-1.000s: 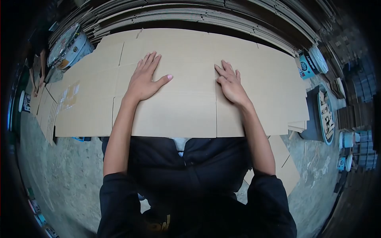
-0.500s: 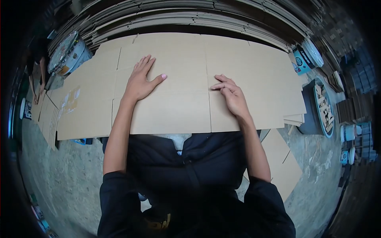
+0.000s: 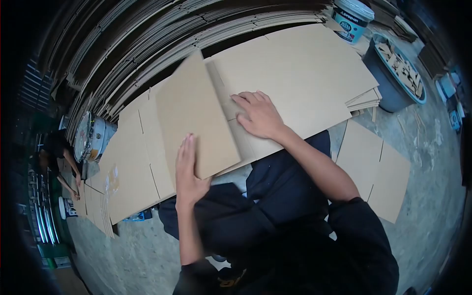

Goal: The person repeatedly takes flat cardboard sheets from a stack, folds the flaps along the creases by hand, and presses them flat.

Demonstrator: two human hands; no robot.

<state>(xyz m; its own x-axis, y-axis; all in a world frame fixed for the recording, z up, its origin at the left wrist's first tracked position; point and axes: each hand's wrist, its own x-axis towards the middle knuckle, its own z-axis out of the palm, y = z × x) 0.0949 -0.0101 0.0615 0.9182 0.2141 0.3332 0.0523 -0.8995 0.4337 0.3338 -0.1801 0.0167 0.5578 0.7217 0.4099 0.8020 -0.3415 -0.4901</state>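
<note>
A cardboard panel (image 3: 196, 115) is folded up and tilted above the stack of flat cardboard sheets (image 3: 290, 64). My left hand (image 3: 189, 174) lies with its palm against the panel's lower part, thumb apart from the fingers. To the right of the panel's raised edge, my right hand (image 3: 258, 115) rests spread on the flat cardboard, its fingertips near a slot and a crease. Neither hand closes round anything. On the left, more cardboard (image 3: 130, 172) carries a piece of clear tape (image 3: 112, 181).
Stacked cardboard (image 3: 162, 44) lines the far side. A labelled bucket (image 3: 352, 19) and a tub of scraps (image 3: 393, 73) stand at the right, with a loose sheet (image 3: 373, 167) on the floor. Another person (image 3: 56, 147) works at the far left beside a round container (image 3: 93, 135).
The view has turned and shifted. A cardboard panel that lay flat is now lifted and tilted, with my left hand against it. My right hand has spread its fingers on the sheet.
</note>
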